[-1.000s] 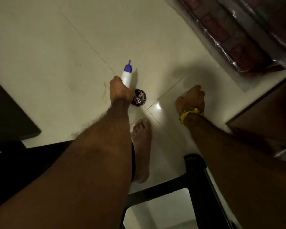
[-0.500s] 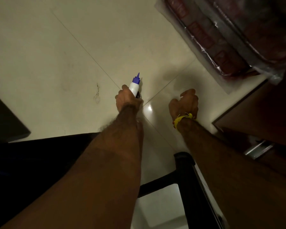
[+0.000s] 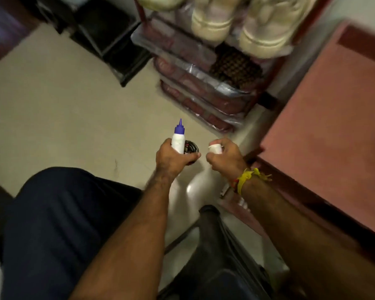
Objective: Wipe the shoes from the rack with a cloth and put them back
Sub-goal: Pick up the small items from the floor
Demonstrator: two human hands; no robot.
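Note:
My left hand (image 3: 173, 156) grips a white squeeze bottle (image 3: 178, 142) with a purple pointed cap, together with a round black polish tin (image 3: 191, 148) tucked under the fingers. My right hand (image 3: 224, 155), with a yellow thread at the wrist, is closed around a small white object (image 3: 215, 147); I cannot tell what it is. Ahead stands the shoe rack (image 3: 204, 83), its shelves wrapped in clear plastic. A pair of cream sneakers (image 3: 236, 22) rests on the top shelf in view. No cloth shows.
A reddish-brown wooden surface (image 3: 325, 118) fills the right side. Dark stacked frames (image 3: 108, 37) stand on the floor left of the rack. A black chair (image 3: 217, 256) is under me, and my knee in dark trousers (image 3: 59, 224) is at lower left. Pale floor tiles (image 3: 74, 109) lie between.
The view has tilted up from the floor, bringing the rack and sneakers into sight. The polish tin, earlier on the floor, is now in my left hand. The scene is brighter.

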